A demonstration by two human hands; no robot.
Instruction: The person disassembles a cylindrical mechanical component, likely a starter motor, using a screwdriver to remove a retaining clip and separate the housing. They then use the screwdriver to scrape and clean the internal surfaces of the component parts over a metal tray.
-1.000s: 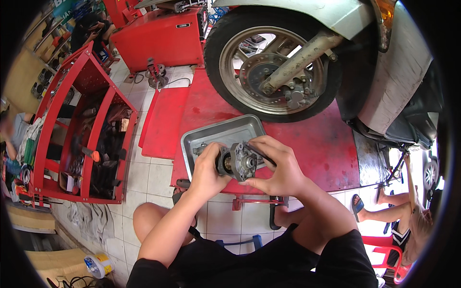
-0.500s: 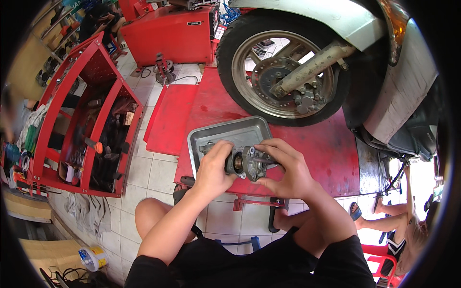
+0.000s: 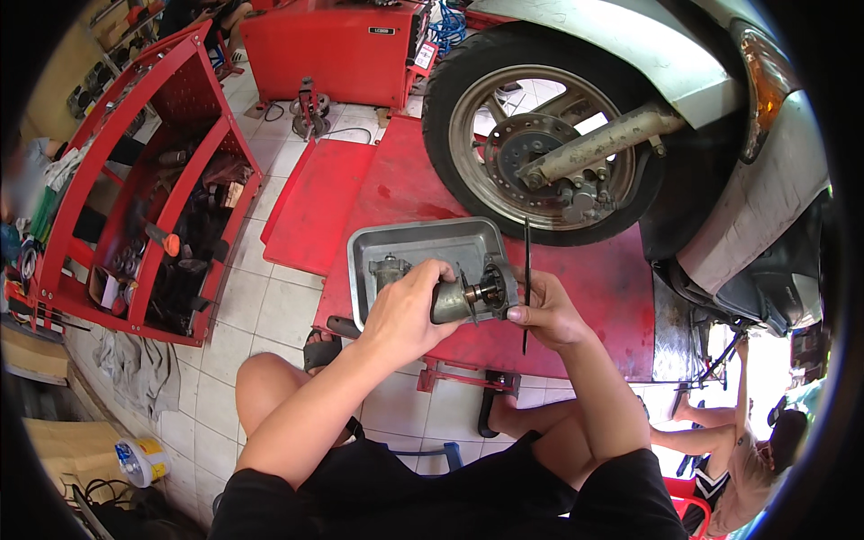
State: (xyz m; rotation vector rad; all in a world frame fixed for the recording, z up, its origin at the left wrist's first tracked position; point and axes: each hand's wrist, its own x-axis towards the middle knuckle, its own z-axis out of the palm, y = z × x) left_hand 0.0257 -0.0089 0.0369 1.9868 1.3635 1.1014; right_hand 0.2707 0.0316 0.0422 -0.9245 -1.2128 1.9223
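Observation:
My left hand [image 3: 405, 315] grips the cylindrical grey metal body [image 3: 447, 304] of a mechanical part. My right hand [image 3: 549, 315] holds its round end piece [image 3: 499, 286], with a thumb on the edge and a thin dark bar [image 3: 526, 243] upright among the fingers. A shaft [image 3: 479, 293] shows between body and end piece, which sit slightly apart. Both hands are over a steel tray [image 3: 423, 225], where another fitting [image 3: 389, 268] shows behind my left hand. The tray rests on a red metal platform [image 3: 594, 297].
A scooter's front wheel [image 3: 445, 162] stands just beyond the tray. A red tool cart [image 3: 193, 171] is at left, a red cabinet [image 3: 328, 54] behind. A seated co-worker [image 3: 765, 454] reaches toward the scooter at right; part of another person [image 3: 229, 27] shows at the back.
The end piece has turned sideways and moved away from the body, exposing more shaft. The dark bar in my right hand now stands upright. The view has shifted slightly.

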